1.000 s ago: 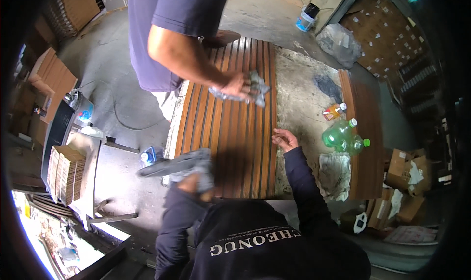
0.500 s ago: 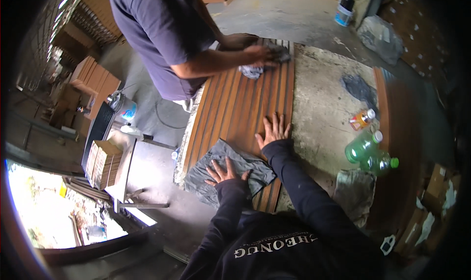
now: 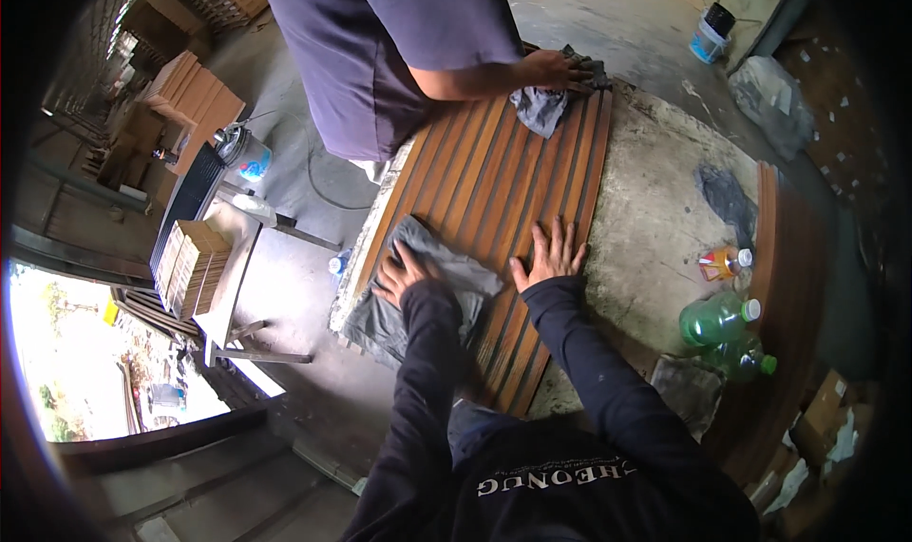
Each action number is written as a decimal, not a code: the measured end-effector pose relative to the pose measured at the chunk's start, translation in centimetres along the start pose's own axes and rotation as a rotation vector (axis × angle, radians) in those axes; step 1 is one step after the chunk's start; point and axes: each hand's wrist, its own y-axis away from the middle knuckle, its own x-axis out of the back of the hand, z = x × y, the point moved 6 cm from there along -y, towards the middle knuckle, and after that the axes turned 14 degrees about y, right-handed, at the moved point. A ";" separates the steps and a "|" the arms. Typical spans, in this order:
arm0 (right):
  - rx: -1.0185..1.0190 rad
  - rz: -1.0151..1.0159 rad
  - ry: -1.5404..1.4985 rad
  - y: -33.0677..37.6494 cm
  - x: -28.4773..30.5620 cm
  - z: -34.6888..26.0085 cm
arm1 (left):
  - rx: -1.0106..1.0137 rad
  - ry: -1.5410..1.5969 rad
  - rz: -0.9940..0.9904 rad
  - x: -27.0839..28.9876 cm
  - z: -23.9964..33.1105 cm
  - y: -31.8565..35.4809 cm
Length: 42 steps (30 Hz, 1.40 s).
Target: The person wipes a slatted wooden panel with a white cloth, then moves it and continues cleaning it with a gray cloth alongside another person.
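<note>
A brown slatted wood panel with dark grooves lies on a worn, stained tabletop. My left hand presses down on a crumpled grey cloth at the panel's near left edge, its fingers spread over the fabric. Flat on the bare slats near the panel's right edge rests my right hand, fingers apart and nothing in it. At the panel's far end, a co-worker's hand is on another grey rag.
Right of the panel are a dark rag, a small orange bottle, green bottles and a folded grey cloth. The co-worker stands at the far left side. A low bench holds stacked boards.
My left hand and its cloth have slid left and away from me along the panel. The co-worker's hand has shifted with the rag, and the view has tilted somewhat.
</note>
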 end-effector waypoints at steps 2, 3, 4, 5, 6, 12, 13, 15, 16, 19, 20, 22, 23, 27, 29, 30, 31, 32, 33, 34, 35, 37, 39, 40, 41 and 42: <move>-0.001 -0.010 -0.032 -0.1 0.0 -0.1 | -0.103 -0.005 -0.044 -1.1 0.7 -1.9; -0.020 0.011 -0.037 0.0 -0.1 0.6 | -0.113 -0.025 -0.150 -1.2 2.2 -1.5; -0.031 0.006 -0.036 0.0 -0.2 1.0 | -0.123 -0.048 -0.244 -0.5 3.6 -1.2; -0.043 0.008 -0.039 0.1 -0.2 1.5 | -0.132 -0.042 -0.319 -0.4 3.9 -1.0; -0.045 0.012 -0.046 0.1 -0.2 1.3 | -0.132 -0.048 -0.319 -0.1 4.1 -0.7; -0.049 0.022 -0.080 -0.3 -0.1 1.1 | -0.163 -0.071 -0.219 -0.5 5.7 0.1; -0.042 0.014 -0.098 -0.3 -0.3 1.2 | -0.311 -0.067 -0.069 -0.1 5.5 -0.8; -0.024 0.004 -0.136 0.0 -0.6 1.3 | -0.394 -0.047 -0.173 -0.1 4.1 -2.0; -0.016 -0.001 -0.143 -0.1 -0.8 1.1 | -0.480 -0.045 -0.184 0.2 3.9 -2.3; -0.028 -0.008 -0.144 0.0 -0.6 1.1 | -0.432 -0.124 -0.380 -0.7 4.0 -3.0; -0.040 0.012 -0.136 -0.1 -0.4 1.4 | -0.436 -0.105 -0.399 -1.3 4.9 -3.5; -0.035 0.015 -0.148 -0.1 -0.1 1.2 | -0.530 -0.029 -0.297 -2.1 7.6 -5.0; -0.032 0.020 -0.163 -0.1 0.1 1.1 | -0.563 -0.010 -0.262 -3.2 8.9 -6.8; -0.003 -0.039 -0.239 -0.2 -0.4 0.4 | -0.531 -0.044 -0.401 -4.0 14.5 -10.8; -0.013 -0.012 -0.232 0.0 0.0 0.9 | -0.618 0.031 -0.420 -4.2 12.3 -9.9; -0.029 0.015 -0.220 -0.1 0.0 1.5 | -0.593 -0.057 -0.424 -4.0 10.5 -8.3; -0.045 -0.031 -0.222 -0.1 -0.1 1.6 | -0.565 -0.154 -0.425 -3.6 7.9 -6.7; -0.051 -0.031 -0.224 -0.1 0.2 1.5 | -0.711 -0.181 -0.186 -3.6 4.8 -5.5; -0.051 -0.048 -0.223 -0.1 0.2 1.7 | -0.607 -0.191 -0.241 -3.2 3.6 -4.9; -0.052 -0.069 -0.222 0.1 0.1 1.8 | -0.247 -0.195 -0.551 -1.6 5.7 -4.6; -0.056 -0.024 -0.228 0.1 0.0 2.1 | -0.388 -0.189 -0.411 -2.8 6.7 -5.5; -0.045 -0.018 -0.247 -0.1 0.4 1.5 | -0.486 -0.050 -0.229 -3.0 9.4 -8.7; -0.026 0.016 -0.258 -0.3 0.4 0.5 | -0.622 -0.100 -0.260 -3.9 12.7 -12.6; -0.016 -0.005 -0.278 -0.6 0.4 -0.1 | -0.683 -0.107 -0.254 -4.5 13.1 -15.2; -0.018 -0.003 -0.274 -0.6 0.3 0.5 | -0.677 -0.075 -0.309 -4.9 14.3 -15.7; -0.015 -0.001 -0.273 -0.4 0.1 0.8 | -0.667 -0.046 -0.360 -5.0 14.8 -15.5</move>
